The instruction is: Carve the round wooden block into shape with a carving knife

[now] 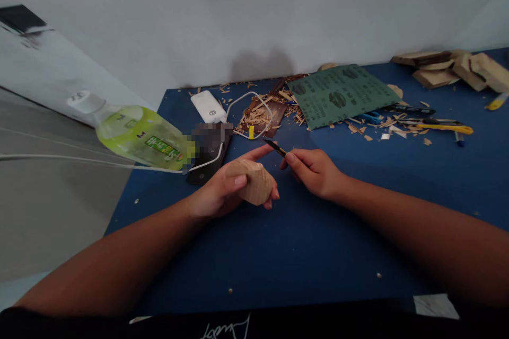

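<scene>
My left hand (222, 190) grips a small pale block of wood (256, 184) with cut facets and visible grain, the thumb lying on its near face. The index finger of that hand points out past the block toward the blade. In my right hand (312, 169) is a slim carving knife (275, 147), pinched between thumb and fingers. Its dark blade points up and left, just beyond the wood and apart from it. Most of the knife's handle is hidden inside my fist.
Wood shavings (258, 116) lie behind my hands, beside green sandpaper (344, 94). A white power bank (207, 107) with a cable, a dark phone (204, 169) and a bottle (139, 135) are at left. Wood blocks (457, 69) and a yellow cutter (449, 127) sit right.
</scene>
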A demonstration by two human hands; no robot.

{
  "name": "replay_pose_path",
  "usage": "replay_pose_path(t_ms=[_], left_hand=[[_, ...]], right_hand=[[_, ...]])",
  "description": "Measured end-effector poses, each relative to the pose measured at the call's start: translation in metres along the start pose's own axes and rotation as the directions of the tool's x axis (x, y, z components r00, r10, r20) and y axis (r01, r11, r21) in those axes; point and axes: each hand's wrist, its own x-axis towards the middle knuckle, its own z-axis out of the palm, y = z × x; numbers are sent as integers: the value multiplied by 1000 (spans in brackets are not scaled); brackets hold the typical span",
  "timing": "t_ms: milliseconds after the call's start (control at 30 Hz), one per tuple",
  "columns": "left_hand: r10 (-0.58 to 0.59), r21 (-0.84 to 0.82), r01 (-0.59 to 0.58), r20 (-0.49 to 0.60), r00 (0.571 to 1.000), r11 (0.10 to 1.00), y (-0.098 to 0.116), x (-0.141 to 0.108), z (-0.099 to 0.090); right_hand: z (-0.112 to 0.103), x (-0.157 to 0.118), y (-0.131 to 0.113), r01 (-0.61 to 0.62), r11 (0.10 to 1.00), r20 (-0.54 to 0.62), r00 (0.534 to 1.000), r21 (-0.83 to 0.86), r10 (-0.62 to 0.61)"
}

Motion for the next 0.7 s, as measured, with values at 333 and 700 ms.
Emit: replay_pose_path(t_ms=[333, 700], left_hand=[[59, -42, -61, -37, 998, 997, 4, 0, -1], [34, -95, -47, -136, 990, 994, 8, 2, 1]], right_hand=[[1, 1, -4, -29, 998, -36, 999, -51, 27], [2, 1, -6, 44, 997, -184, 981, -63, -55]])
